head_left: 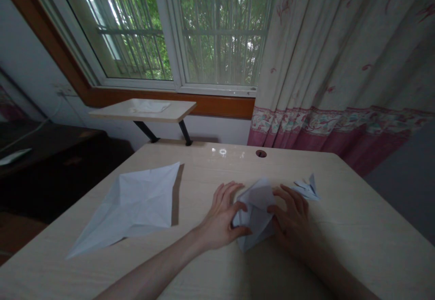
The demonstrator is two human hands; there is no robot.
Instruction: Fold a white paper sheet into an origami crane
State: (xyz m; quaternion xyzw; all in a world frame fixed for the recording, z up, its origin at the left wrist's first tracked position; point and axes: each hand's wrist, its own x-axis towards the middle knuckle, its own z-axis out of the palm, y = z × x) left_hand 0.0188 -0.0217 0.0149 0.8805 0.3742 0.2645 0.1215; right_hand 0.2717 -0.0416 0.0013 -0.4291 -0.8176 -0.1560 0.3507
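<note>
A partly folded sheet of white paper (255, 214) lies on the table between my two hands. My left hand (224, 211) grips its left edge, the thumb and index finger on the paper and the other fingers stretched toward the table's back. From the right, my right hand (290, 214) pinches the opposite edge with bent fingers. Part of that edge is hidden under the hand. Just beyond my right hand lies a small folded paper figure (307, 187) with pointed ends. At the left rests a larger creased white sheet (146, 200), one long point toward the front left.
A raised shelf (180, 109) on black brackets stands at the table's back left, with crumpled white paper (149, 106) on it. A round cable hole (261, 153) sits near the back edge of the table (204, 263). A curtain (306, 123) hangs behind at the right.
</note>
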